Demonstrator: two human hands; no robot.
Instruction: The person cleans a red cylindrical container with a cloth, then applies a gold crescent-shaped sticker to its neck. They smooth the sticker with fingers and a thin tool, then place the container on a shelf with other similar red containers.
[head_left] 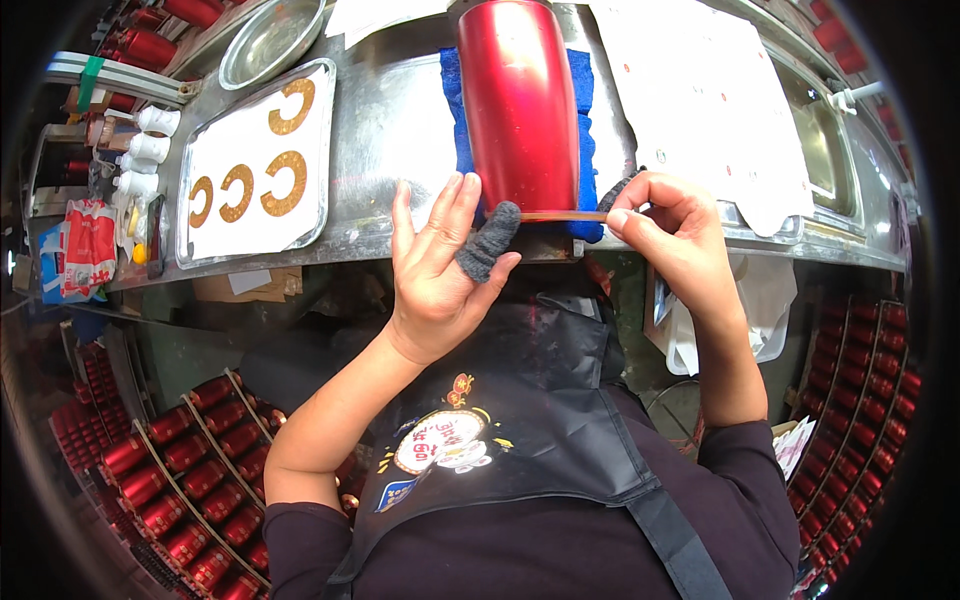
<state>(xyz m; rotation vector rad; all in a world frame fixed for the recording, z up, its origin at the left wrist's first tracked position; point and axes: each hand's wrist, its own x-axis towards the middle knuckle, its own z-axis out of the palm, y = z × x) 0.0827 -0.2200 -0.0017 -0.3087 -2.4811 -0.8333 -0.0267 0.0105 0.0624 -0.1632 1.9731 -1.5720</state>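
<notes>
Metal bench, red cylinder, laden racks

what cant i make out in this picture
Head view:
- thin brown strip's right end: hidden by the right hand
- red cylinder's far end: cut off by the top edge
- blue cloth's middle: hidden under the cylinder
- white sheet's marks: too small

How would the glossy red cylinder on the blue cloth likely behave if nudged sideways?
The red cylinder would probably roll, given its rounded sides, though the blue cloth beneath may slow it. Its smooth, shiny surface suggests it could be slippery to grip.
</notes>
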